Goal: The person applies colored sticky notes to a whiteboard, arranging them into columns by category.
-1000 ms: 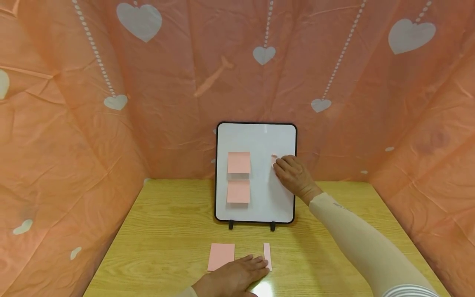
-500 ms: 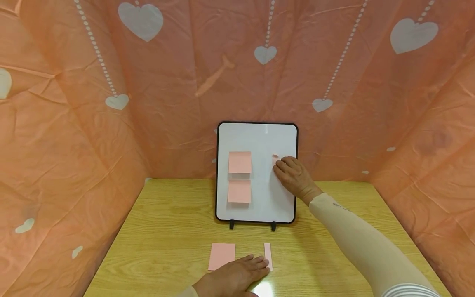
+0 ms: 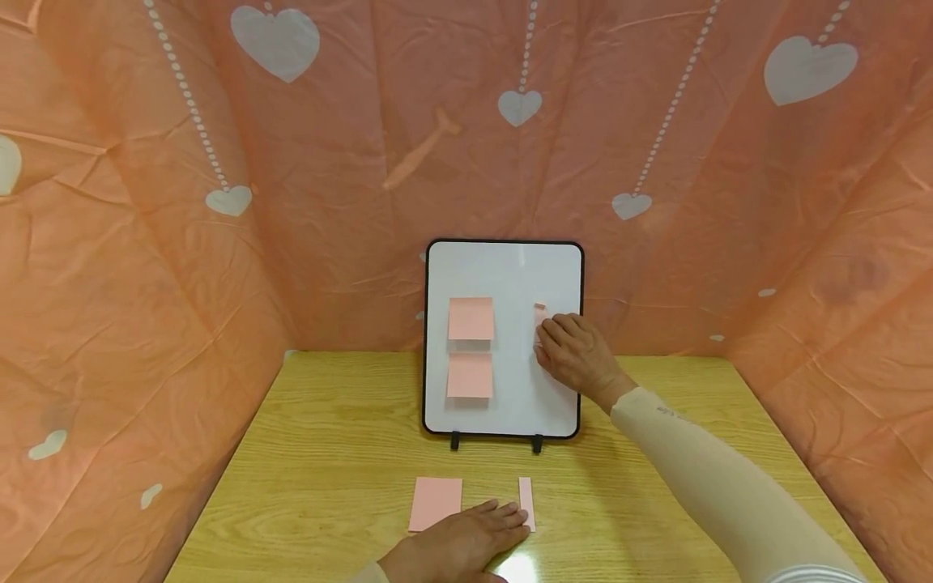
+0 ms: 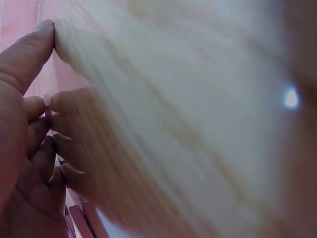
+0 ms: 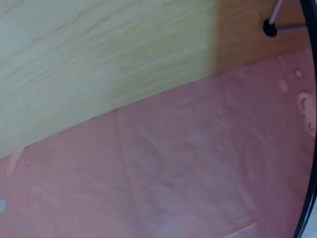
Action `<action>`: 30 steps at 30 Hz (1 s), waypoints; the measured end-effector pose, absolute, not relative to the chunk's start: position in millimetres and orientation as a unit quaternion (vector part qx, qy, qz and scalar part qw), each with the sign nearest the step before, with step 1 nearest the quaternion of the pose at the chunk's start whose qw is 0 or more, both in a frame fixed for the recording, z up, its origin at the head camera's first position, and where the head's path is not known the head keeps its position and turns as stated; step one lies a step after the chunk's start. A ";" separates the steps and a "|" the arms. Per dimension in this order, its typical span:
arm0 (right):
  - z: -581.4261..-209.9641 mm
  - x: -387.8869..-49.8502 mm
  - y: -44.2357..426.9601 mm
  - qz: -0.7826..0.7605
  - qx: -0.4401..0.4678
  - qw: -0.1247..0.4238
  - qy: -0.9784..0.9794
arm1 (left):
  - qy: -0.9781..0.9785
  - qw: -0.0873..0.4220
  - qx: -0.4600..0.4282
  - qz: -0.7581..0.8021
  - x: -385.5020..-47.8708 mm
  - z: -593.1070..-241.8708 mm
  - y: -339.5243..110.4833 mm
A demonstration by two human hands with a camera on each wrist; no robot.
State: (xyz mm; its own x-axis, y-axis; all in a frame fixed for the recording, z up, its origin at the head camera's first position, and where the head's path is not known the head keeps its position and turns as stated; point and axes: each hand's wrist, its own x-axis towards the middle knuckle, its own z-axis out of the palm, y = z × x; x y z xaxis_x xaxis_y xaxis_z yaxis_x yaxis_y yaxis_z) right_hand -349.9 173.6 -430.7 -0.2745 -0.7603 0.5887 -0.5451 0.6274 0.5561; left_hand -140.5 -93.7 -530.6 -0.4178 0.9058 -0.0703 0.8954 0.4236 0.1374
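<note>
On the whiteboard [image 3: 513,275], two square pink sticky notes, an upper note [image 3: 470,318] and a lower note [image 3: 470,375], hang on the left side. My right hand [image 3: 579,352] is at the board's right side, fingers curled at a narrow pink paper strip [image 3: 540,312]; the hand covers the strip's lower part. My left hand [image 3: 462,542] lies flat on the table with fingers extended. Its fingertips touch the near end of a narrow pink strip pad [image 3: 526,494]. A square pink sticky-note pad [image 3: 436,502] lies just beyond the left hand, its near corner at the hand's edge.
The whiteboard stands upright on small black feet [image 3: 537,443] on the wooden table [image 3: 328,453]. A pink-orange cloth [image 3: 350,267] with white hearts encloses the back and sides. The right wrist view shows table, cloth and the board's black rim [image 5: 309,183], no hand.
My right hand has moved slightly down the board, and more of the pink strip shows above its fingers. The left hand stays in place.
</note>
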 end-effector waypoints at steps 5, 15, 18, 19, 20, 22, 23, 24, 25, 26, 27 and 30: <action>-435.4 -343.6 172.5 -0.127 0.401 0.426 -0.801 | 0.845 0.059 0.531 0.031 -139.3 -529.9 -93.2; -440.6 -341.1 172.5 -0.129 0.392 0.435 -0.800 | 0.848 0.065 0.525 0.020 -138.4 -522.7 -90.7; -442.3 -340.8 172.8 -0.131 0.388 0.431 -0.804 | 0.851 0.045 0.522 0.008 -138.7 -518.8 -87.7; -442.8 -340.7 172.8 -0.132 0.387 0.430 -0.805 | 0.853 0.039 0.521 0.007 -138.7 -517.5 -86.7; -443.4 -340.6 172.8 -0.132 0.386 0.429 -0.806 | 0.853 0.032 0.520 0.004 -139.0 -516.5 -85.8; -444.3 -340.0 173.0 -0.131 0.385 0.428 -0.807 | 0.855 0.019 0.518 0.003 -139.6 -515.0 -83.7; -445.0 -340.1 173.2 -0.129 0.385 0.429 -0.807 | 0.855 0.012 0.519 0.002 -140.3 -514.6 -82.7; -445.4 -339.9 173.4 -0.127 0.385 0.428 -0.808 | 0.856 0.006 0.517 0.003 -140.7 -514.3 -81.7; -445.5 -339.6 173.6 -0.126 0.385 0.427 -0.808 | 0.857 0.002 0.515 0.004 -141.2 -514.1 -80.7; -445.7 -339.4 173.8 -0.123 0.386 0.426 -0.809 | 0.858 0.000 0.513 0.005 -141.7 -513.9 -79.8; -445.9 -339.2 174.0 -0.122 0.387 0.424 -0.810 | 0.859 -0.003 0.511 0.008 -142.2 -513.8 -79.2; -446.6 -338.6 174.6 -0.124 0.386 0.414 -0.815 | 0.865 0.011 0.500 0.024 -143.5 -512.8 -77.8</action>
